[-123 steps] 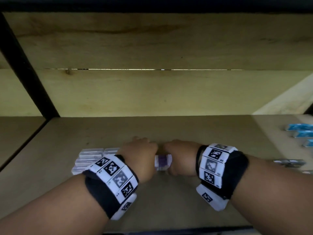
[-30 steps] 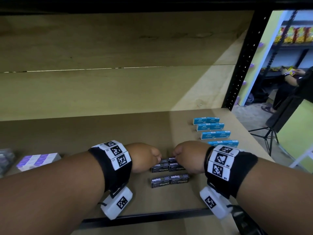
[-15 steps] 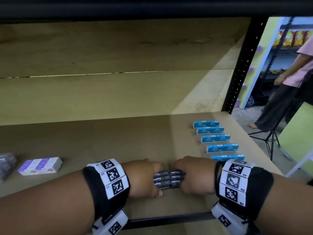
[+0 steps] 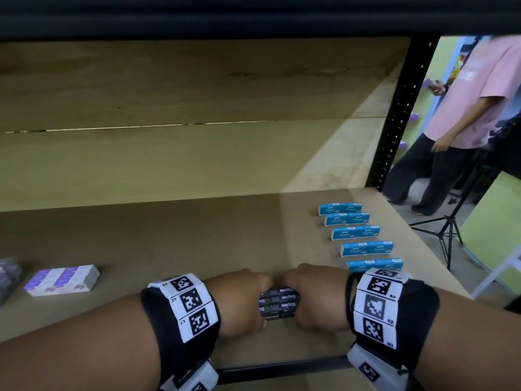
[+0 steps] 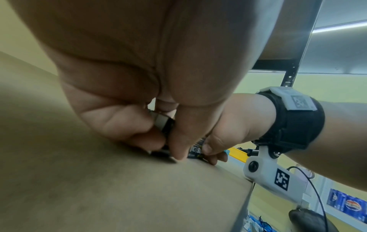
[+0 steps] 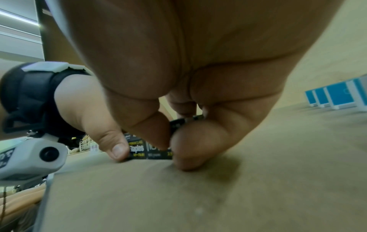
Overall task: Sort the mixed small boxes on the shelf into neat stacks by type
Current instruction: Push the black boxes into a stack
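Both grips pinch the ends of the black staple boxes [image 4: 279, 303]: our left hand [image 4: 239, 301] has thumb and curled fingers clamped on the left end, our right hand [image 4: 318, 299] does the same on the right end, and the two press inward toward each other. In the wrist views the fingertips [image 6: 119, 150] reach down to the shelf board [image 4: 169, 249], so the bundle sits on the shelf near its front edge, not lifted.

What has changed matters here. A second ago these black boxes lay in loose, separate rows between our hands; half a second ago we had drawn them together, and now they sit squeezed into one tight block, labels lined up. We judge the gathering step for this type nearly done, with only squaring and release left. How many boxes are in the block we cannot tell, since our hands cover its ends.

Farther back on the right, the blue boxes [image 4: 355, 232] stand in a spaced row, apart from one another and not yet stacked. Off to the left lies the purple-and-white block [image 4: 63, 279], already gathered. Beyond the shelf post [image 4: 394, 136], a bystander [image 4: 462, 114] stands by a tripod [image 4: 448, 227].
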